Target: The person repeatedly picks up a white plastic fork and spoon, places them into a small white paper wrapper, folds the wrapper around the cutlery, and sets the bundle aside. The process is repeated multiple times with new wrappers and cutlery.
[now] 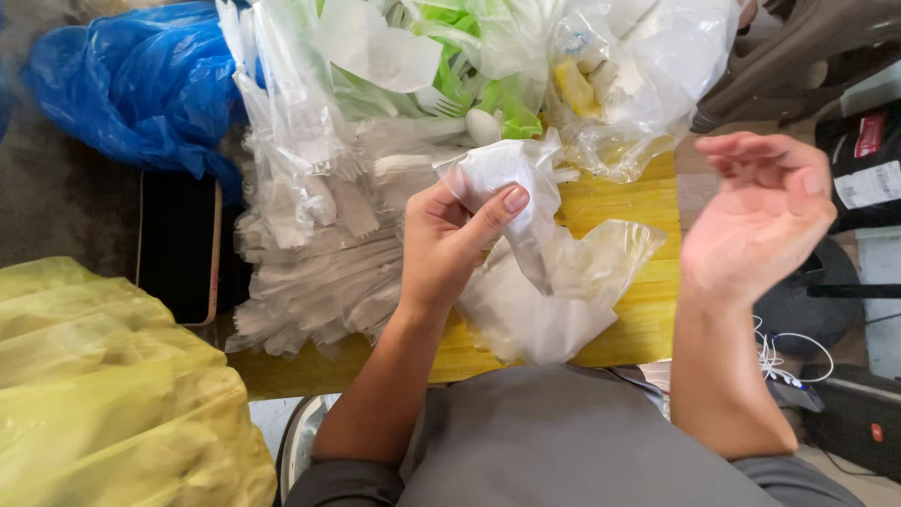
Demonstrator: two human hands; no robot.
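Left hand (450, 239) is up over the middle of the desk (638, 319) and it is pinching a small clear plastic packet (511, 188) with something white folded inside. Thumb and fingers are closed on the top of the packet, and the rest of it hangs down toward the person's lap. Right under it lies a soft, crinkly clear bag (563, 291), resting on the yellow wooden desk and touching the bottom of the packet.

Right hand (760, 216) is off to the side, well apart from the packet. It is held up in the air with the palm turned in and the fingers curled loosely. It holds nothing and touches nothing.

Beside the left hand there is a big pile of white plastic forks and spoons in thin clear wrappers (319, 253). The pile covers much of the desk on that side. Behind it sit more clear bags, one with green and white things (450, 66) in it and one with yellow and white bits (619, 84). A blue plastic bag (131, 84) lies in the far corner, and a big yellow plastic bag (103, 394) sits near the person's left elbow. A dark flat phone (178, 249) lies between those two bags. White thin cables (784, 357) are down on the floor by the right arm.
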